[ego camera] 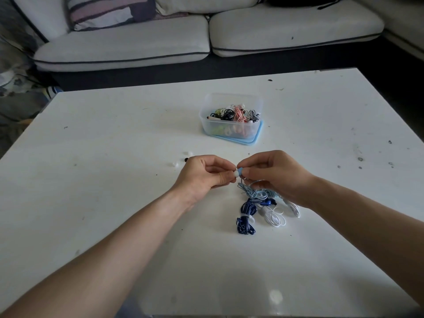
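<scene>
My left hand [205, 174] and my right hand [273, 175] meet over the middle of the white table [114, 145]. Between their fingertips is a light blue earbud [238, 172] with a white tip. My left fingers pinch the white tip while my right fingers pinch the blue body. Its pale blue cable [254, 192] hangs down from my right hand onto the table. Just below lie a dark blue bundled earphone cable [246, 216] and a white earphone cable [277, 214].
A clear plastic box [230, 115] full of several coiled earphones stands on its blue lid [257, 137] at the table's middle back. Small white and black ear tips [188, 154] lie left of my left hand. A grey sofa [206, 35] runs behind the table.
</scene>
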The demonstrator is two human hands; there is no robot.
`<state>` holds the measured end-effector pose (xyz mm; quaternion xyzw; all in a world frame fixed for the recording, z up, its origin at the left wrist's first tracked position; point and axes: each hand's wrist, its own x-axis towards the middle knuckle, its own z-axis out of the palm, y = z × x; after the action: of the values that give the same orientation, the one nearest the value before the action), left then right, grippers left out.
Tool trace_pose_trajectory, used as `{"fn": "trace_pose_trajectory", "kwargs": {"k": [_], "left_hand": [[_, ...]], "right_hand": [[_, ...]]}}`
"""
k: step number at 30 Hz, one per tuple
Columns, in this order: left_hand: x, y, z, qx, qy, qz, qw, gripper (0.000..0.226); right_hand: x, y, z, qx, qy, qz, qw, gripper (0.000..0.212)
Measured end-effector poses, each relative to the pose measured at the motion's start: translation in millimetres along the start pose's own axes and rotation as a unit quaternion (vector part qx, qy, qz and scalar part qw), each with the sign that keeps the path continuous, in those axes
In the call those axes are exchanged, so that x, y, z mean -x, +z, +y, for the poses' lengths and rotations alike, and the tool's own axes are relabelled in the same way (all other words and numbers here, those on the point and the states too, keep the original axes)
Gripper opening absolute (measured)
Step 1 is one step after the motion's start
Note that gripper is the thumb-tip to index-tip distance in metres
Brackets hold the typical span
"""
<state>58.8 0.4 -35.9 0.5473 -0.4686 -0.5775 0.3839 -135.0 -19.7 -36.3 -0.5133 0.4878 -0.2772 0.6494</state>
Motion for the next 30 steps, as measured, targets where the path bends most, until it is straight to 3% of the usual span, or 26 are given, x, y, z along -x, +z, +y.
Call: {"fn": "trace_pose_trajectory", "kwargs": {"k": [19, 30], "left_hand": [[1.1, 6.4, -4.8, 0.080, -0.027, 0.025, 0.996, 0.014], [0.7, 1.4, 0.6, -0.001, -0.006, -0.007, 1.000, 0.013]], "right_hand": [[1.1, 16.2, 12.2, -0.078, -0.003, 0.081, 0.994, 0.006], [1.2, 8.1, 7.2, -0.043, 0.020, 0.057, 0.997, 0.007]]}}
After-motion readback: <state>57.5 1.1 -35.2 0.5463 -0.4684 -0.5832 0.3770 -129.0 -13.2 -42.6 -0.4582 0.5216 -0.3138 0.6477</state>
